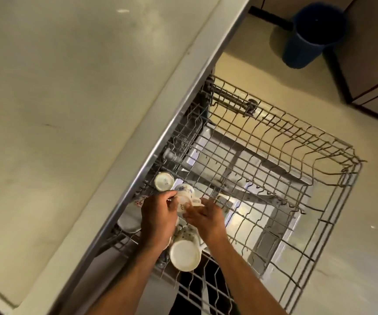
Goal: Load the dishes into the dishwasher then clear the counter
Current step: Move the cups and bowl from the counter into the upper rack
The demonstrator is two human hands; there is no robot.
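Setting: pale counter (58, 110) above; wire upper rack (263, 169) pulled out.
Cup: floral teacup (184, 192), near rack's counter-side edge, beside upturned cups.
Hands: left hand (158, 217) and right hand (206, 218) fingers clamped on it.
Advice: we recommend seating it mouth-down between tines, clear of neighbours.

A blue bin (313, 35) stands on the floor (354, 258) beside dark cabinets (374, 55).

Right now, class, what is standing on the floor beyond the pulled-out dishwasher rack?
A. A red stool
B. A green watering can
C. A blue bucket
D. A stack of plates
C: a blue bucket stands on the floor past the far end of the wire rack, near the cabinets.
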